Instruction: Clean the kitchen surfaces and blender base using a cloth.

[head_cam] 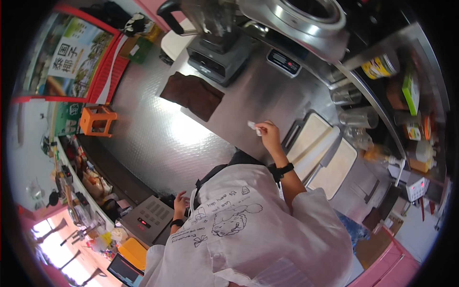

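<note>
My right hand (270, 134), with a dark band at its wrist, pinches a small crumpled white piece (255, 127), perhaps tissue, above the stainless-steel counter (247, 104). A brown cloth (193, 94) lies folded at the counter's edge, left of that hand. To its right are cream cutting boards (339, 175), with a long-bladed knife (327, 154) lying across them. Down at my left side is my left hand (181, 203), fingers apart and slightly bent; nothing is clearly visible in it. Near it stands a grey appliance (148, 219) with a lit red display.
A blender (215, 59) and a digital scale (284, 62) stand farther back on the counter. Clear cups (358, 116) line the right side below a metal shelf. Across the patterned metal floor (154, 118) are an orange stool (97, 121) and a red-framed display fridge (71, 57).
</note>
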Tool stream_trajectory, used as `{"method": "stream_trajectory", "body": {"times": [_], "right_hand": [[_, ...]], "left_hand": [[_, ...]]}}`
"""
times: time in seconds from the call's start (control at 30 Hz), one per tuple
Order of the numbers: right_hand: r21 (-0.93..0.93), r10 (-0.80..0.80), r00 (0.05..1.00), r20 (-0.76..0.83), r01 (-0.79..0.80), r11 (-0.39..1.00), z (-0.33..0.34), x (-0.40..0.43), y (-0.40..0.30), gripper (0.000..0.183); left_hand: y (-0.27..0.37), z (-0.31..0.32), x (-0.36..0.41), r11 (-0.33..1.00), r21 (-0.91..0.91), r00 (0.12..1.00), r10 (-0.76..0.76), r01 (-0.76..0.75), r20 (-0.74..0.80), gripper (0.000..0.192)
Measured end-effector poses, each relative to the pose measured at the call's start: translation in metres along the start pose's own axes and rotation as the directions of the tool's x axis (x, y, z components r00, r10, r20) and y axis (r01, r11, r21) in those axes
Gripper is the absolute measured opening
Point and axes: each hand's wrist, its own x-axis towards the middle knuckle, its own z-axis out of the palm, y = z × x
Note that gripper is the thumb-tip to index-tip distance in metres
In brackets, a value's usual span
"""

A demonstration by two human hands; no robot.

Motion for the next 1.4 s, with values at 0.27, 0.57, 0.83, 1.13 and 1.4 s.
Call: {"method": "stream_trajectory", "body": {"times": [0.27,0.57,0.83,1.13,1.4], "right_hand": [[0.036,0.142,0.987,-0.07,-0.14,0.989,0.001,0.04,0.022,0.023],[0.106,0.054,0.94,0.336,-0.094,0.99,0.185,0.074,-0.078,0.024],[0.046,-0.026,0.9,0.436,0.007,0.999,0.371,0.112,-0.192,0.02],[-0.065,-0.004,0.998,0.067,0.008,0.998,0.386,0.145,-0.214,0.023],[0.201,0.252,0.966,-0.052,-0.237,0.951,0.429,0.208,-0.183,0.018]], "left_hand": [[-0.02,-0.049,0.024,0.98,-0.127,0.97,-0.175,0.154,-0.17,0.04],[-0.101,-0.132,0.099,0.967,-0.234,0.971,-0.146,0.099,-0.191,0.025],[-0.116,-0.248,0.212,0.973,-0.225,0.962,-0.015,-0.049,-0.273,0.03],[0.018,-0.402,0.358,0.953,-0.15,0.959,-0.274,0.262,-0.068,0.027],[0.216,-0.397,0.442,0.994,-0.015,0.992,0.107,-0.106,0.063,0.036]]}}
